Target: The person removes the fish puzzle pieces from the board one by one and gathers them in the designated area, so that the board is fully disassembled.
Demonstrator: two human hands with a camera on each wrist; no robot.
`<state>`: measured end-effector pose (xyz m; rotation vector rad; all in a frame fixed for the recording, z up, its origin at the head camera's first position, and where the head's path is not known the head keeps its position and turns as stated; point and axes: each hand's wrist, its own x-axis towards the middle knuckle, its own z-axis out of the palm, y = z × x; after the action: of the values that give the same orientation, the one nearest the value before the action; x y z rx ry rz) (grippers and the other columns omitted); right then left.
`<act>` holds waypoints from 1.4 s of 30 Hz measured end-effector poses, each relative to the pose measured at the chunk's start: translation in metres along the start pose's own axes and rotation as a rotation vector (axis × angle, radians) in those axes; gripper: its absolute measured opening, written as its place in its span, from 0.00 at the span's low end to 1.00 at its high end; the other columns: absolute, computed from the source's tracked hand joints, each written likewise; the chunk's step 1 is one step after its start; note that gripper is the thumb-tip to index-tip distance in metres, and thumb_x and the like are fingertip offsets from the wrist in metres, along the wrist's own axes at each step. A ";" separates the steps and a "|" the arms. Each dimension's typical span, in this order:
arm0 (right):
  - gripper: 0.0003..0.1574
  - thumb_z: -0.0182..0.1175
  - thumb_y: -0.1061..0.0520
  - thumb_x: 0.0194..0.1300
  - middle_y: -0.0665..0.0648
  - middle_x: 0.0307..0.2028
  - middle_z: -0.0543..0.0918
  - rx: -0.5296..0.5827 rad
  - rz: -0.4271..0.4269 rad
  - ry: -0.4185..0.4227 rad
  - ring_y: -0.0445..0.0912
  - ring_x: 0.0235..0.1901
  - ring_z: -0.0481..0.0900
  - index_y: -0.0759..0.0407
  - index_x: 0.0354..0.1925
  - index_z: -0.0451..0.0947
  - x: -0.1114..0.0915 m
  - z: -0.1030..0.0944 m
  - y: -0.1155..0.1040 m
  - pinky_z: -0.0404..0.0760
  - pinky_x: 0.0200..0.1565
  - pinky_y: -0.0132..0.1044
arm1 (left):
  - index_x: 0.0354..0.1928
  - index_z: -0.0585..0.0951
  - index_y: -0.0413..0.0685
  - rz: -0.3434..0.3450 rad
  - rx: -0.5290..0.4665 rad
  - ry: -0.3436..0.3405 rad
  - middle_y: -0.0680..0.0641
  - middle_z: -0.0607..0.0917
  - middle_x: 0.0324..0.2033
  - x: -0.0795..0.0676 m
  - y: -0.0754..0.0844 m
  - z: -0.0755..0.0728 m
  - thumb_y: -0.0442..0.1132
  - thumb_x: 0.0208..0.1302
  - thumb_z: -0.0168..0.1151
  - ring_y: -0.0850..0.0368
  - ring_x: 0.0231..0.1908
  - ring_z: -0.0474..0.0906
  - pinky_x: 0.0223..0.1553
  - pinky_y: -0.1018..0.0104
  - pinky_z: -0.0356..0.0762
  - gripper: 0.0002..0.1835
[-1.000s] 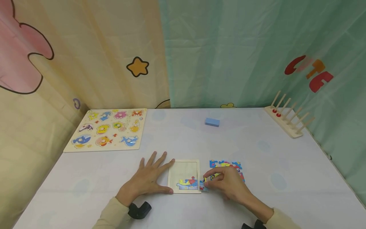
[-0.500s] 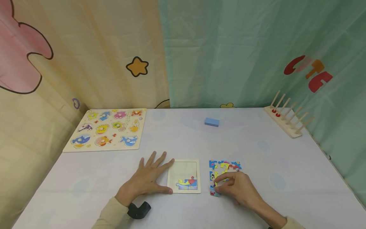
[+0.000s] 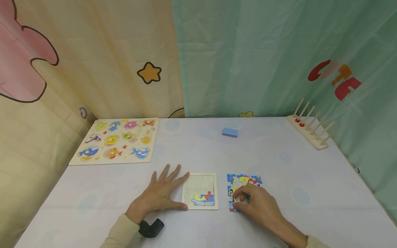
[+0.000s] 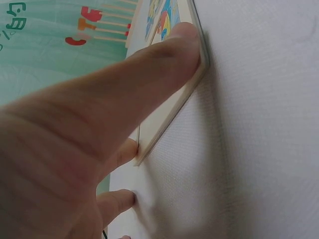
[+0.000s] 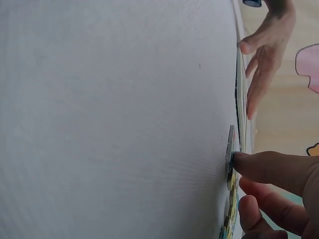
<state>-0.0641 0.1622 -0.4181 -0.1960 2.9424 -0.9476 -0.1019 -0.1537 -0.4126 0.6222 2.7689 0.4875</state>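
Note:
My left hand [image 3: 159, 194] lies with fingers spread at the left side of a small square wooden puzzle tray [image 3: 215, 186]. Its thumb [image 4: 184, 47] presses on the tray's near corner, and the index fingertip touches the far corner. A few joined jigsaw pieces [image 3: 203, 199] sit in the tray's lower right. Right of the tray, my right hand [image 3: 257, 205] has thumb and index finger on a blue jigsaw piece [image 3: 231, 208] at the near left of a group of colorful pieces [image 3: 244, 178]. In the right wrist view the thumb touches that piece [image 5: 230, 154]. The hand hides part of the group.
A wooden sea-animal knob puzzle board [image 3: 114, 141] lies at the back left. A blue block [image 3: 230, 132] is at the back middle. At the back right stands a wooden peg rack [image 3: 310, 132] with two red beads. Curtains [image 3: 248, 62] close off the back.
My right hand has moved right, carrying the blue jigsaw piece from the tray's right edge to the near left of the piece group. My left hand stays on the tray.

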 end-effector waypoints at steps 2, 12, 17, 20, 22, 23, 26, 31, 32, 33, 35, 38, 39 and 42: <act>0.15 0.77 0.53 0.47 0.35 0.23 0.72 0.001 0.010 0.000 0.33 0.24 0.67 0.34 0.27 0.81 -0.001 0.000 0.000 0.66 0.24 0.30 | 0.74 0.64 0.61 0.001 -0.003 0.001 0.43 0.55 0.76 0.000 0.000 0.001 0.69 0.43 0.72 0.31 0.74 0.39 0.64 0.23 0.36 0.55; 0.10 0.71 0.53 0.53 0.32 0.23 0.73 -0.011 -0.017 -0.008 0.33 0.28 0.71 0.36 0.25 0.81 0.000 0.000 0.002 0.70 0.28 0.30 | 0.74 0.64 0.61 -0.002 0.009 -0.002 0.43 0.55 0.76 0.001 0.000 0.001 0.69 0.43 0.72 0.32 0.74 0.39 0.64 0.23 0.36 0.55; 0.09 0.70 0.56 0.54 0.31 0.24 0.73 0.009 -0.132 -0.035 0.32 0.24 0.69 0.40 0.29 0.82 0.006 0.003 -0.006 0.69 0.25 0.28 | 0.74 0.64 0.61 -0.006 0.011 -0.003 0.43 0.55 0.76 0.001 0.000 0.001 0.70 0.43 0.72 0.32 0.74 0.39 0.64 0.23 0.36 0.55; 0.11 0.70 0.59 0.54 0.33 0.25 0.73 0.036 -0.208 -0.082 0.33 0.23 0.67 0.43 0.34 0.84 0.012 0.008 -0.017 0.68 0.24 0.28 | 0.74 0.64 0.61 -0.010 0.009 -0.003 0.43 0.55 0.76 0.001 0.000 0.001 0.69 0.43 0.73 0.32 0.74 0.39 0.64 0.23 0.36 0.55; 0.13 0.69 0.61 0.54 0.34 0.27 0.73 0.046 -0.255 -0.119 0.33 0.23 0.66 0.46 0.38 0.85 0.017 0.013 -0.025 0.68 0.25 0.28 | 0.74 0.64 0.61 -0.011 0.012 -0.001 0.43 0.55 0.76 0.001 0.000 0.002 0.69 0.43 0.73 0.32 0.74 0.39 0.64 0.24 0.36 0.55; 0.13 0.69 0.61 0.55 0.36 0.27 0.73 0.046 -0.278 -0.137 0.34 0.23 0.66 0.48 0.40 0.85 0.019 0.016 -0.029 0.68 0.25 0.28 | 0.74 0.64 0.61 -0.011 0.014 0.000 0.43 0.55 0.76 0.002 0.000 0.002 0.70 0.43 0.72 0.32 0.74 0.40 0.64 0.24 0.36 0.55; 0.16 0.70 0.60 0.55 0.38 0.28 0.73 0.017 -0.335 -0.176 0.35 0.27 0.68 0.51 0.44 0.86 0.027 0.024 -0.041 0.68 0.26 0.28 | 0.74 0.64 0.61 -0.010 0.019 0.000 0.43 0.55 0.76 0.002 -0.001 0.003 0.70 0.43 0.71 0.32 0.74 0.40 0.64 0.24 0.37 0.55; 0.20 0.73 0.56 0.51 0.40 0.29 0.76 -0.064 -0.364 -0.205 0.34 0.28 0.69 0.53 0.46 0.87 0.033 0.031 -0.054 0.69 0.27 0.28 | 0.74 0.64 0.61 -0.006 0.023 -0.003 0.43 0.55 0.76 0.003 -0.001 0.003 0.71 0.43 0.71 0.32 0.74 0.40 0.64 0.24 0.38 0.55; 0.21 0.74 0.56 0.50 0.40 0.29 0.76 -0.075 -0.364 -0.211 0.34 0.27 0.70 0.53 0.46 0.87 0.034 0.032 -0.055 0.70 0.27 0.28 | 0.74 0.64 0.61 -0.007 0.024 -0.003 0.43 0.55 0.76 0.003 -0.001 0.003 0.71 0.43 0.71 0.32 0.74 0.40 0.64 0.24 0.38 0.55; 0.20 0.75 0.55 0.50 0.40 0.29 0.77 -0.083 -0.362 -0.215 0.33 0.27 0.70 0.53 0.45 0.87 0.034 0.033 -0.056 0.70 0.27 0.27 | 0.74 0.64 0.61 -0.008 0.023 -0.003 0.43 0.55 0.76 0.002 -0.001 0.003 0.71 0.43 0.71 0.32 0.74 0.40 0.64 0.24 0.38 0.55; 0.20 0.75 0.55 0.49 0.40 0.29 0.77 -0.089 -0.358 -0.223 0.33 0.27 0.70 0.53 0.44 0.87 0.034 0.034 -0.057 0.70 0.27 0.27 | 0.74 0.64 0.61 -0.009 0.024 -0.002 0.43 0.55 0.76 0.002 -0.001 0.002 0.70 0.43 0.72 0.32 0.74 0.40 0.64 0.23 0.38 0.55; 0.18 0.75 0.56 0.48 0.40 0.29 0.77 -0.093 -0.351 -0.228 0.33 0.27 0.70 0.52 0.41 0.87 0.035 0.037 -0.058 0.70 0.27 0.27 | 0.74 0.65 0.61 -0.008 0.022 0.002 0.43 0.56 0.75 0.001 -0.001 0.002 0.70 0.43 0.72 0.31 0.74 0.40 0.64 0.23 0.38 0.55; 0.17 0.75 0.56 0.48 0.40 0.29 0.77 -0.093 -0.348 -0.227 0.33 0.26 0.70 0.52 0.41 0.87 0.035 0.037 -0.058 0.70 0.27 0.27 | 0.74 0.65 0.61 -0.007 0.022 0.003 0.43 0.56 0.75 0.001 -0.001 0.002 0.70 0.43 0.72 0.31 0.74 0.40 0.64 0.23 0.38 0.54; 0.16 0.75 0.57 0.48 0.40 0.28 0.77 -0.085 -0.333 -0.229 0.33 0.26 0.70 0.52 0.39 0.87 0.035 0.038 -0.058 0.70 0.26 0.27 | 0.74 0.65 0.61 -0.004 0.021 0.004 0.42 0.56 0.75 0.001 -0.001 0.002 0.70 0.43 0.72 0.31 0.74 0.41 0.64 0.23 0.38 0.54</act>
<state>-0.0891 0.0889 -0.4150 -0.7639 2.7860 -0.7659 -0.1027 -0.1540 -0.4151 0.6206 2.7816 0.4602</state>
